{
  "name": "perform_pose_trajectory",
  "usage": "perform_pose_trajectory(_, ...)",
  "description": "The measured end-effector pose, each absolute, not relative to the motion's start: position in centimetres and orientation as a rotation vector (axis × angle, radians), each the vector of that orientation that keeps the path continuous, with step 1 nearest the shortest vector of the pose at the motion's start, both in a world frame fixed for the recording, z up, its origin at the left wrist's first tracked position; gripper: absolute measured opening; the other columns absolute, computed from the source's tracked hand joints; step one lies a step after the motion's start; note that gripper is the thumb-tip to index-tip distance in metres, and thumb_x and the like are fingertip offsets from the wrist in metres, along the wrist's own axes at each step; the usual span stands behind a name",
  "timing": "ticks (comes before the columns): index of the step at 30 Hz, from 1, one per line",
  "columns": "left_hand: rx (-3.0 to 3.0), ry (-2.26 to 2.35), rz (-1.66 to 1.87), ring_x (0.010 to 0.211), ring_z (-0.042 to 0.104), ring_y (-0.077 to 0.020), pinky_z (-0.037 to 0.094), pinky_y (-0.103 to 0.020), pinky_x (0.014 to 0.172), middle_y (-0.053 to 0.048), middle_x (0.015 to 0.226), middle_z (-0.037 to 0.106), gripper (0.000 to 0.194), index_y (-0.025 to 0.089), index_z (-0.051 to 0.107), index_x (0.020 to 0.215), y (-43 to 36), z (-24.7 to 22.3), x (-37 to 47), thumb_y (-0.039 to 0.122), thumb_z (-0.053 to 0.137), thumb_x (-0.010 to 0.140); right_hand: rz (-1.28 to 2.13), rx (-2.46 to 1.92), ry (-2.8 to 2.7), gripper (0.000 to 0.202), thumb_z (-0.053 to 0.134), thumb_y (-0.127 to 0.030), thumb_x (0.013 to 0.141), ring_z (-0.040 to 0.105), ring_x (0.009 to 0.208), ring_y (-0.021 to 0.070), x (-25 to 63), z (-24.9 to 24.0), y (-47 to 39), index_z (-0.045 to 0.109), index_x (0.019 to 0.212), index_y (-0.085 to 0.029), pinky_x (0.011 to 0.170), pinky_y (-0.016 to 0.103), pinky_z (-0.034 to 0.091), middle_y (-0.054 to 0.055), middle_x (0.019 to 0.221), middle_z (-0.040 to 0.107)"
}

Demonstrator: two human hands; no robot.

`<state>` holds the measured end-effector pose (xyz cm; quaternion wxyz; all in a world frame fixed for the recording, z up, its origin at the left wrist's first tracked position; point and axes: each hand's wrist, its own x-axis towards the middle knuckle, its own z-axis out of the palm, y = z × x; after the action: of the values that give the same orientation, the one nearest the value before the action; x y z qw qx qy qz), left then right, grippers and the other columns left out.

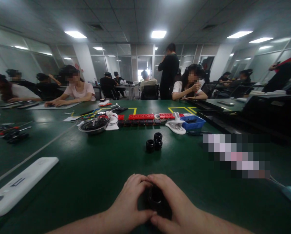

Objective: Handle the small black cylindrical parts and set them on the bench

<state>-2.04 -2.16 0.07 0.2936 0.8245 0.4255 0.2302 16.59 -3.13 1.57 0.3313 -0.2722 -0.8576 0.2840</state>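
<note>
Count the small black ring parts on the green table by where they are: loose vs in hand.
Loose black rings in a cluster mid-table: 3
Black ring held between the left hand and right hand: 1
Total: 4

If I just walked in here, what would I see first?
Right at the bottom, the left hand and right hand cup a small black ring-shaped part between their fingers. Farther out on the green table sit three more black parts in a cluster, and behind them a row of red blocks catches the eye.
</note>
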Motion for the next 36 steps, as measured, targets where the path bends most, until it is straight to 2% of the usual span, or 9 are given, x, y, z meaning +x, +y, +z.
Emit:
perform_pose_trajectory(5,2.201,1.144,0.590,0.098,0.046,-0.0243,0.037,-0.037,0.088,-0.005,0.105,0.052,0.040,0.020,0.057,0.100,-2.3,0.3,-2.0,0.029,0.072,0.064,0.700,-0.842,-2.205,0.061,0.066,-0.022,0.068,0.051,0.099,0.0251,16.5,0.9,-3.1,0.036,0.121,-0.020,0.085,0.041,0.044,0.011,0.111,0.051)
perform_pose_trajectory(12,2.240,1.155,0.539,0.100,0.045,-0.0238,0.036,-0.037,0.090,-0.004,0.108,0.051,0.043,0.022,0.057,0.104,-2.3,0.8,-1.8,0.021,0.069,0.063,0.724,-0.765,-2.144,0.060,0.055,-0.011,0.068,0.052,0.099,0.0215,16.8,1.1,-3.2,0.032,0.123,-0.022,0.085,0.036,0.044,0.009,0.111,0.051)
perform_pose_trajectory(15,2.252,1.144,0.541,0.102,0.045,-0.0241,0.031,-0.040,0.095,-0.004,0.110,0.051,0.046,0.023,0.055,0.105,-2.2,0.6,-2.0,0.024,0.072,0.062,0.729,-0.714,-2.207,0.065,0.054,-0.009,0.067,0.049,0.106,0.0225,16.7,1.2,-3.2,0.029,0.126,-0.020,0.089,0.036,0.042,0.010,0.118,0.048)
perform_pose_trajectory(21,2.244,1.148,0.552,0.103,0.045,-0.0255,0.030,-0.041,0.095,-0.007,0.111,0.051,0.045,0.021,0.058,0.103,-2.1,-0.1,-2.2,0.038,0.073,0.064,0.650,-0.862,-2.206,0.072,0.067,-0.025,0.066,0.047,0.106,0.0280,16.5,0.7,-3.0,0.029,0.127,-0.017,0.088,0.043,0.041,0.015,0.118,0.046)
perform_pose_trajectory(25,2.240,1.163,0.536,0.102,0.045,-0.0252,0.030,-0.041,0.095,-0.006,0.109,0.052,0.048,0.022,0.058,0.104,-2.3,0.3,-2.0,0.035,0.075,0.061,0.675,-0.902,-2.199,0.074,0.070,-0.030,0.065,0.050,0.101,0.0273,16.2,0.4,-3.1,0.030,0.126,-0.017,0.085,0.042,0.043,0.013,0.113,0.048)
perform_pose_trajectory(33,2.284,1.161,0.549,0.102,0.046,-0.0252,0.029,-0.042,0.096,-0.005,0.110,0.052,0.046,0.023,0.056,0.107,-2.4,0.4,-1.9,0.027,0.070,0.063,0.649,-0.831,-2.173,0.069,0.060,-0.014,0.070,0.051,0.103,0.0237,16.5,0.0,-3.2,0.025,0.129,-0.023,0.087,0.039,0.044,0.010,0.115,0.050)
perform_pose_trajectory(36,2.283,1.159,0.542,0.104,0.045,-0.0254,0.025,-0.044,0.099,-0.005,0.112,0.052,0.049,0.022,0.055,0.108,-2.3,0.1,-2.0,0.027,0.072,0.062,0.654,-0.778,-2.206,0.068,0.058,-0.012,0.070,0.050,0.104,0.0229,16.5,0.4,-3.3,0.026,0.129,-0.024,0.087,0.037,0.044,0.010,0.117,0.049)
